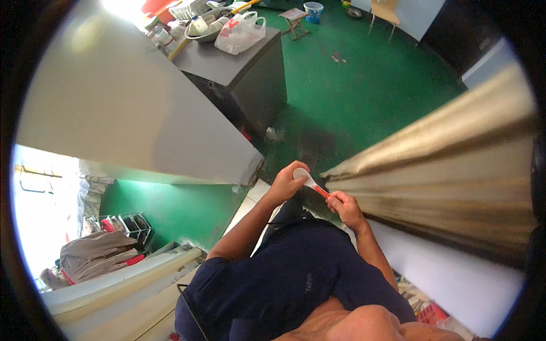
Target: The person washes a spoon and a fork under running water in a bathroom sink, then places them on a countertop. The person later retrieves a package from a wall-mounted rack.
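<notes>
A white soup spoon (310, 182) with a red patterned handle is held in front of my body, between both hands. My left hand (288, 183) grips its bowl end, with the thumb resting in the bowl. The handle end is pinched between the thumb and fingers of my right hand (344, 208). Below the spoon lies the green floor near a doorway.
A wall end (204, 140) stands on the left, and a beige curtain (435, 179) hangs close on the right. Ahead, a dark counter (217, 64) bears a plastic bag (241, 34) and a basin. Farther off are a small stool (293, 15) and a bucket (313, 13).
</notes>
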### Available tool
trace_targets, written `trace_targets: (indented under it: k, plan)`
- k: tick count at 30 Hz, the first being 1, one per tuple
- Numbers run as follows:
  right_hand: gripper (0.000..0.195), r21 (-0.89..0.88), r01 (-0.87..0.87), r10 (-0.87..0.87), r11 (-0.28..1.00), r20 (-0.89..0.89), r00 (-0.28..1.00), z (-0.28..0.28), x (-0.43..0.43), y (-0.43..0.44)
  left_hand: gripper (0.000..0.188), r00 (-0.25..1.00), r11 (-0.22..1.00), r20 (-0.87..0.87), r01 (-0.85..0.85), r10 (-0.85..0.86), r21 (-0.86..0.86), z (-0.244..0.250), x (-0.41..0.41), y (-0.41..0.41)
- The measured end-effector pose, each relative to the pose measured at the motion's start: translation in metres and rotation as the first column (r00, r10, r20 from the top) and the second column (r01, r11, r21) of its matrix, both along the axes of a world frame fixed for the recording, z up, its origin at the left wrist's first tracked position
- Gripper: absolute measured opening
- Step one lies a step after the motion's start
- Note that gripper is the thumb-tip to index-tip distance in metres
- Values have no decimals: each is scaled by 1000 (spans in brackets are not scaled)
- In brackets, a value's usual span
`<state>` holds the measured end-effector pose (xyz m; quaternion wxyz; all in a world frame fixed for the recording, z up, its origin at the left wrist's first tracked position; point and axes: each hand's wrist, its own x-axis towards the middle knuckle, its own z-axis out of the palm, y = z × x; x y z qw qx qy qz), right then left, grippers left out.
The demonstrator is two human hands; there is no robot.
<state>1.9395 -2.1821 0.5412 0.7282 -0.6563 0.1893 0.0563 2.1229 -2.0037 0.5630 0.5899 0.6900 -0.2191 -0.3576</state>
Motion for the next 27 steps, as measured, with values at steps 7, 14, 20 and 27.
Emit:
trace_targets:
  k: [7, 14, 20, 27]
  plan:
    - [21, -46, 122, -118, 991, 83, 990, 50, 143, -52, 14, 976, 985, -136, -171, 168, -12, -24, 130, -8]
    - [20, -573, 217, -291, 790, -39, 956, -21, 231, -169, 13, 962, 969, -120, -249, 246, -5, -53, 224, -5]
    - [21, -390, 354, -456, 850, -209, 865, -92, 266, -248, 13, 940, 947, -118, -319, 320, 28, -79, 269, -9]
    - [19, -312, 301, -384, 901, -253, 888, -120, 379, -314, 19, 920, 877, 33, -382, 389, 292, -96, 343, -39]
